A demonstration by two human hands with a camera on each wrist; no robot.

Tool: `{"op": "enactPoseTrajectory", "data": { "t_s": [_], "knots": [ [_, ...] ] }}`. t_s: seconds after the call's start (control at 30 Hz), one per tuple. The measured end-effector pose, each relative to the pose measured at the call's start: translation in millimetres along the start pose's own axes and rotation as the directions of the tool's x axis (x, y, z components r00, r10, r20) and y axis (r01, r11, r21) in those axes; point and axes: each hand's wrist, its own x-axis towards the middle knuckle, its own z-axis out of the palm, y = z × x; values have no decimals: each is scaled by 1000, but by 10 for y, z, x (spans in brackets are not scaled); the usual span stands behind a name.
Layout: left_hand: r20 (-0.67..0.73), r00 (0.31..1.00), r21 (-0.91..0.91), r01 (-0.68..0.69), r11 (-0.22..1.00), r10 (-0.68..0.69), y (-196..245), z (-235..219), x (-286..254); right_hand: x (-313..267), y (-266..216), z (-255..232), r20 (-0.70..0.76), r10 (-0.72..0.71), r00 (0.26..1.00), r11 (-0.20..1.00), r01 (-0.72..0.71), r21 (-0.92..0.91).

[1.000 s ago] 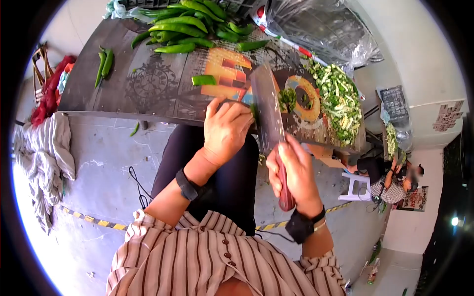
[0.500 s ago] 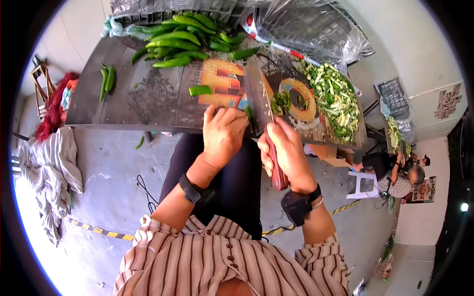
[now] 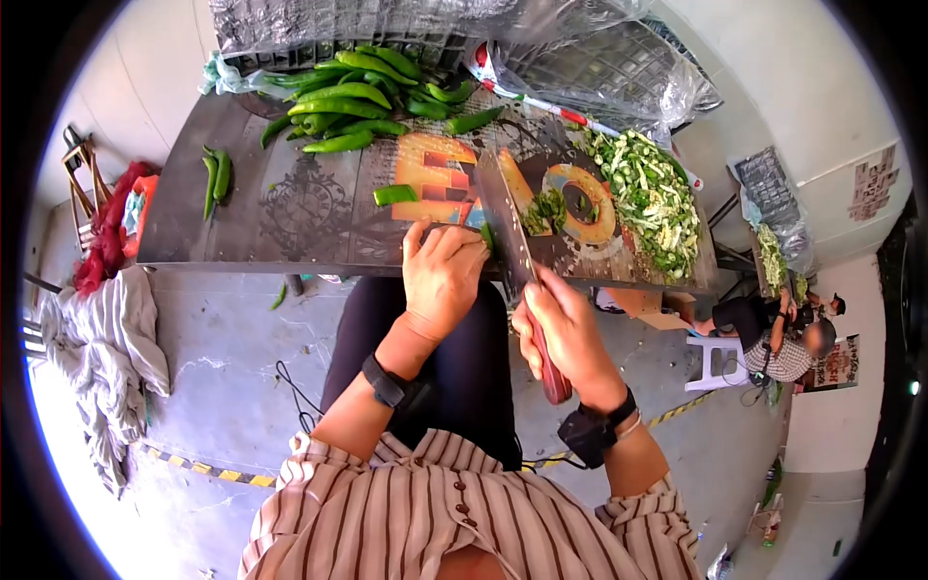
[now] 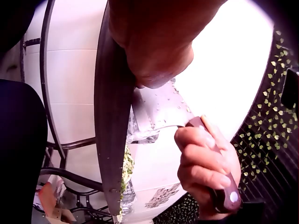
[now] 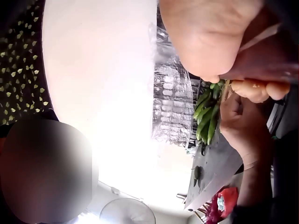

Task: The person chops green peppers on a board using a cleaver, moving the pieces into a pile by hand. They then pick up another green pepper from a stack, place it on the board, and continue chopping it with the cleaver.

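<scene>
My right hand (image 3: 570, 333) grips the dark red wooden handle of a cleaver (image 3: 503, 208). Its wide blade stands over the table, flecked with small bits, right beside my left fingertips. Curled at the table's front edge, my left hand (image 3: 445, 275) holds a piece of green chili pepper (image 3: 487, 235), mostly hidden under its fingers. Another cut pepper piece (image 3: 394, 195) lies just beyond the left hand. To the right of the blade is a small cluster of chopped green bits (image 3: 547, 210). In the left wrist view, the right fingers (image 4: 201, 156) wrap round the handle.
Whole green chili peppers (image 3: 343, 101) are piled at the back of the table (image 3: 208, 246), with two more peppers (image 3: 217, 182) at left. A heap of chopped pepper (image 3: 650, 198) covers the right end. Behind lies clear plastic sheeting (image 3: 599, 82). Another person (image 3: 788, 343) sits far right.
The head view has shifted, so the table sits lower in it. The cleaver has tilted a little beside the left fingertips; both hands keep their holds. The loose cut piece stays put.
</scene>
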Motion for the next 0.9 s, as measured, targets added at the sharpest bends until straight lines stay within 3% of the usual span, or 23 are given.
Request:
{"op": "enactPoseTrajectory", "data": {
  "t_s": [0.13, 0.17, 0.27, 0.4, 0.9],
  "knots": [
    [27, 1000, 49, -12, 999, 11, -9, -11, -6, -23, 72, -306, -11, -26, 1000, 994, 27, 104],
    [48, 999, 43, -11, 999, 9, -19, -16, -14, 36, 58, -382, -94, -29, 995, 993, 40, 113],
    [58, 998, 40, -28, 999, 26, -2, -50, -22, 40, -36, -603, -181, -110, 977, 980, 137, 147],
    [131, 991, 59, -8, 998, 0, 56, -128, 13, -115, -149, -697, -181, -208, 961, 954, 240, 179],
    [166, 986, 66, 22, 998, -33, 66, -161, 69, -71, 130, -473, -125, -205, 971, 935, 232, 268]
  ]
}}
